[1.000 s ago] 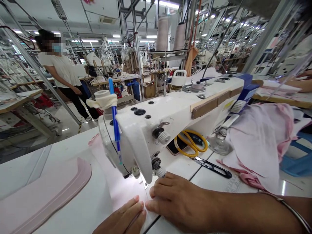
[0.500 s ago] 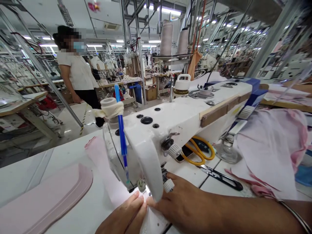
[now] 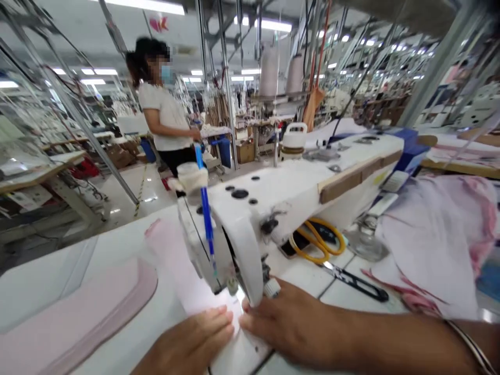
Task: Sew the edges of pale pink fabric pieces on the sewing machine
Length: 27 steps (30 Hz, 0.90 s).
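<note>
My left hand (image 3: 199,333) lies with fingers stretched out on pale pink fabric (image 3: 175,260), just left of the needle area of a white sewing machine (image 3: 289,190). Close by on the right, my right hand (image 3: 285,317) reaches in under the machine head, its fingers laid on the work. The fingertips of both hands almost meet beside the lit presser-foot area; the needle itself cannot be made out. Strapped to the machine head is a blue pen (image 3: 205,213). A pale pink piece with a curved end (image 3: 97,307) lies on the table at left.
Under the machine arm are yellow-handled scissors (image 3: 339,242) and a black slotted tool (image 3: 363,285). Pink and white fabric (image 3: 429,234) is heaped at right, near a glass object (image 3: 369,247). Behind the table stands a person in a white top (image 3: 167,114); thread cones (image 3: 269,73) sit on a rack.
My left hand has shifted slightly, and its fingers lie flatter. A small gap shows between the hands. The view has turned a little left; the person behind has raised a forearm.
</note>
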Each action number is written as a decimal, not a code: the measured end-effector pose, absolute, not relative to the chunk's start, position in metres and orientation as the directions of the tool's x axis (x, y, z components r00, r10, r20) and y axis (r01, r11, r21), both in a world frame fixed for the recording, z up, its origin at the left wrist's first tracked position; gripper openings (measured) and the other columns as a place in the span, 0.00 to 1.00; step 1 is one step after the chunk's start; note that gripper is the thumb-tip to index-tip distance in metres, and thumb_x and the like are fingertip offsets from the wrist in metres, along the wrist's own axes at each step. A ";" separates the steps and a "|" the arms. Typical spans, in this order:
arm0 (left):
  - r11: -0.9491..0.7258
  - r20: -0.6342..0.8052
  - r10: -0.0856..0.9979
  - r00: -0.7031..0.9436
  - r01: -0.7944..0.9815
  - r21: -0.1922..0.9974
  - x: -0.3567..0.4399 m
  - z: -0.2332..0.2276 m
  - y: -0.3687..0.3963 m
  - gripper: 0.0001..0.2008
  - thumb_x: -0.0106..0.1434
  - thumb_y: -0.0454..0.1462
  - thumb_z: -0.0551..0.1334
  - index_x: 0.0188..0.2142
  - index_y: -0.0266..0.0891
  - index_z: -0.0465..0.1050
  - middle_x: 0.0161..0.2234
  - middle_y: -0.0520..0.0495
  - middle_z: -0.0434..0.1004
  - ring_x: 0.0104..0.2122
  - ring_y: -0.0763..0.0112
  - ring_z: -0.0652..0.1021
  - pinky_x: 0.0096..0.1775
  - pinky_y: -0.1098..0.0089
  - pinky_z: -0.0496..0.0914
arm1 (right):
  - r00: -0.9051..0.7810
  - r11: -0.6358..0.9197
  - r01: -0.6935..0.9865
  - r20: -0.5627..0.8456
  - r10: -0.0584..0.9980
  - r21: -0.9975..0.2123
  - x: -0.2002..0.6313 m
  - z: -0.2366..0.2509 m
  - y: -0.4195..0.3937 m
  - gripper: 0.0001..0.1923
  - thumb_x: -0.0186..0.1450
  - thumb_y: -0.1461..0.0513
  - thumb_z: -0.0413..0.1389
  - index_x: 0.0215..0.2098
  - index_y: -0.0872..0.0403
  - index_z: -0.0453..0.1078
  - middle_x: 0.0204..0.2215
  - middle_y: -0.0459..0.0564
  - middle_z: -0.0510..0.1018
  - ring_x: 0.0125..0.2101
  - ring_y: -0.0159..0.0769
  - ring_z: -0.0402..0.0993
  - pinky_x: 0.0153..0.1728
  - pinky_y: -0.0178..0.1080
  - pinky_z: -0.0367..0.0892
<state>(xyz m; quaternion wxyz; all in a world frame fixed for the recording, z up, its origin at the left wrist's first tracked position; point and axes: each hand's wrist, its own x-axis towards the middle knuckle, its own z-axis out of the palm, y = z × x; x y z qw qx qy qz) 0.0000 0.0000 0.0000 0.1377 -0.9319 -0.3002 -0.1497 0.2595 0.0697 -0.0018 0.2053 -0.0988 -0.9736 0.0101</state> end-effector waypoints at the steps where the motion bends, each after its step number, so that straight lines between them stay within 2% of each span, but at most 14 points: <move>1: -0.778 0.345 0.553 0.758 0.618 -0.113 0.000 0.000 -0.002 0.18 0.71 0.41 0.52 0.57 0.40 0.65 0.55 0.51 0.72 0.53 0.73 0.73 0.54 0.75 0.65 | -0.896 0.980 0.183 0.397 0.198 -0.076 0.260 0.000 0.069 0.10 0.71 0.66 0.45 0.45 0.57 0.66 0.35 0.48 0.76 0.32 0.37 0.67 0.41 0.40 0.59; 5: -0.720 0.352 0.686 0.637 0.666 0.196 0.010 0.006 -0.004 0.14 0.71 0.35 0.50 0.51 0.43 0.70 0.51 0.51 0.76 0.49 0.78 0.76 0.52 0.79 0.67 | -0.898 0.980 0.140 0.398 0.186 -0.142 0.262 -0.001 0.071 0.13 0.71 0.68 0.43 0.50 0.59 0.65 0.46 0.51 0.75 0.39 0.36 0.69 0.42 0.39 0.59; 8: -0.702 0.417 0.699 0.580 0.666 0.251 0.016 0.013 -0.005 0.13 0.71 0.37 0.50 0.48 0.43 0.72 0.48 0.51 0.78 0.45 0.77 0.79 0.48 0.82 0.68 | -0.892 0.980 0.108 0.420 0.170 -0.167 0.263 -0.002 0.071 0.14 0.72 0.68 0.42 0.50 0.60 0.65 0.45 0.52 0.76 0.38 0.35 0.69 0.40 0.38 0.59; 14: -0.718 0.410 0.677 0.612 0.671 0.184 0.011 0.011 -0.003 0.12 0.71 0.38 0.52 0.48 0.43 0.72 0.48 0.52 0.78 0.46 0.78 0.78 0.50 0.83 0.66 | -0.907 0.976 0.116 0.380 0.180 -0.183 0.262 0.003 0.071 0.14 0.72 0.68 0.41 0.48 0.60 0.66 0.44 0.52 0.76 0.39 0.37 0.69 0.38 0.38 0.59; 18: -0.742 0.389 0.631 0.671 0.668 0.052 0.003 0.001 -0.005 0.13 0.72 0.38 0.51 0.51 0.41 0.70 0.51 0.51 0.76 0.50 0.79 0.76 0.54 0.80 0.64 | -0.909 0.970 0.122 0.368 0.195 -0.212 0.261 0.005 0.071 0.14 0.72 0.67 0.41 0.47 0.59 0.67 0.43 0.52 0.76 0.39 0.37 0.69 0.38 0.38 0.59; 23: -0.772 0.341 0.556 0.758 0.623 -0.124 -0.003 -0.003 -0.008 0.17 0.71 0.36 0.50 0.57 0.37 0.65 0.55 0.48 0.71 0.56 0.72 0.70 0.55 0.73 0.66 | -0.919 0.965 0.132 0.336 0.204 -0.226 0.262 0.005 0.071 0.12 0.71 0.68 0.43 0.48 0.59 0.66 0.43 0.52 0.76 0.39 0.37 0.69 0.37 0.38 0.59; 25: -0.772 0.346 0.538 0.769 0.614 -0.165 -0.002 0.000 -0.008 0.18 0.71 0.39 0.49 0.57 0.37 0.65 0.55 0.48 0.72 0.55 0.72 0.71 0.54 0.73 0.66 | -0.920 0.963 0.128 0.335 0.204 -0.237 0.262 0.005 0.071 0.12 0.71 0.68 0.43 0.47 0.59 0.66 0.43 0.53 0.76 0.40 0.36 0.69 0.40 0.38 0.60; 27: -0.760 0.347 0.529 0.775 0.614 -0.213 -0.001 0.002 -0.008 0.21 0.71 0.45 0.50 0.57 0.37 0.64 0.55 0.49 0.72 0.54 0.72 0.72 0.53 0.74 0.67 | -0.920 0.960 0.125 0.333 0.206 -0.249 0.262 0.004 0.072 0.11 0.71 0.68 0.43 0.46 0.58 0.66 0.43 0.53 0.76 0.42 0.36 0.70 0.43 0.38 0.60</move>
